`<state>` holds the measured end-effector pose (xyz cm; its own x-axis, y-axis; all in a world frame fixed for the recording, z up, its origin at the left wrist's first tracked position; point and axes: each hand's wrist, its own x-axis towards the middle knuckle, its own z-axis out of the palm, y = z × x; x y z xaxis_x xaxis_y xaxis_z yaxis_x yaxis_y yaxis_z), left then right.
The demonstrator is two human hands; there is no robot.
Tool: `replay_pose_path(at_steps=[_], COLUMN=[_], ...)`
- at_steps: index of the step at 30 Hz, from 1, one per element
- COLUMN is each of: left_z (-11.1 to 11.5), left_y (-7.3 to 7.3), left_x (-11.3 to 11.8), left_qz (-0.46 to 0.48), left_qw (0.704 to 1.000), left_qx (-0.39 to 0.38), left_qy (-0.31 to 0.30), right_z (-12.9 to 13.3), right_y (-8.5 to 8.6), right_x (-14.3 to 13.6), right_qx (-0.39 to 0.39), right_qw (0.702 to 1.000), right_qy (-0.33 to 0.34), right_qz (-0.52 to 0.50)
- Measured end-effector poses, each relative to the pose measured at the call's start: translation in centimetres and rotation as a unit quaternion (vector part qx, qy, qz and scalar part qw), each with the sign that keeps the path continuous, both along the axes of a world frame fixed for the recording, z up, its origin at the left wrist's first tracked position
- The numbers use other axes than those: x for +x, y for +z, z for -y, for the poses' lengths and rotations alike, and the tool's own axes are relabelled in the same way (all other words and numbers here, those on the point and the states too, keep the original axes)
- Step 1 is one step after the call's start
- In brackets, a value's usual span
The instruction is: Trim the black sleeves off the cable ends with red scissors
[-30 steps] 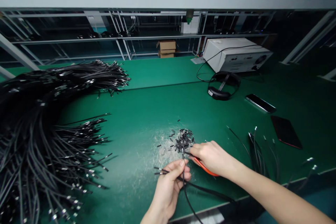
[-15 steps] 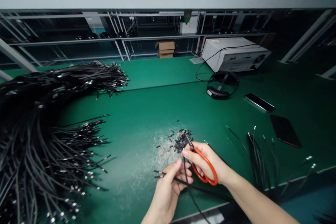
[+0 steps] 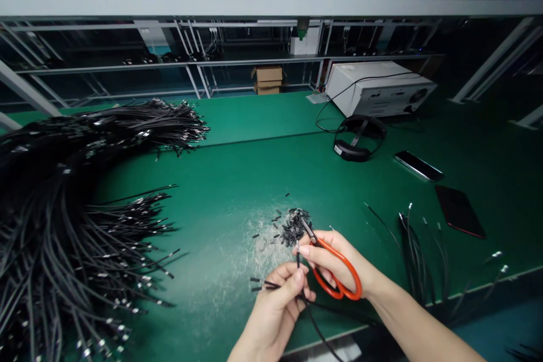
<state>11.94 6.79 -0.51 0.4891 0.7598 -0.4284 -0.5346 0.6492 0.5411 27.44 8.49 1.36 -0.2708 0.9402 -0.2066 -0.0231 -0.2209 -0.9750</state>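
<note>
in the head view, the only one i have, both hands are busy near the front edge of the green desk [image 3: 237,169]. the left hand [image 3: 275,308] is closed on a black cable [image 3: 314,325], which rises between its thumb and fingers and trails down past the edge; two more cable ends [image 3: 271,285] poke out to the left of that hand. the right hand [image 3: 335,263] is clamped on orange-handled scissors [image 3: 344,260], and i see its thumb and finger at the pale tip of the upright cable as well. the two hands sit close together, the right a little higher. i read the scissor tip as lying over or just beside a pile of short black pieces [image 3: 292,230], with whitish shreds [image 3: 261,254] scattered around it; i can't tell if the blades touch the pile. to my left a big heap of black cables [image 3: 51,215] spreads out, and to my right a smaller bunch [image 3: 413,260] leans near the edge. beyond that i have a dark phone [image 3: 418,166], a black headset [image 3: 356,150] and a white metal box [image 3: 373,87]
</note>
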Motion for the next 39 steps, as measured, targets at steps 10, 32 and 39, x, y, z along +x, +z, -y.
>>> replay_pose_path(at_steps=[10,32,39], left_z=[0.1,0.2,0.1], left_y=[0.1,1.4,0.8], left_x=[0.2,0.6,0.4], left_qz=[-0.046,-0.047,-0.078], left_qw=[0.998,0.999,0.995], left_qx=[-0.013,0.012,-0.002], left_qy=[0.028,0.015,0.061], right_z=[0.2,0.4,0.3], right_y=[1.1,3.1,2.7], right_x=[-0.1,0.9,0.9], right_qx=[-0.009,0.04,0.049], right_qw=[1.0,0.995,0.992], right_qy=[0.002,0.017,0.004], right_qz=[0.007,0.095,0.115])
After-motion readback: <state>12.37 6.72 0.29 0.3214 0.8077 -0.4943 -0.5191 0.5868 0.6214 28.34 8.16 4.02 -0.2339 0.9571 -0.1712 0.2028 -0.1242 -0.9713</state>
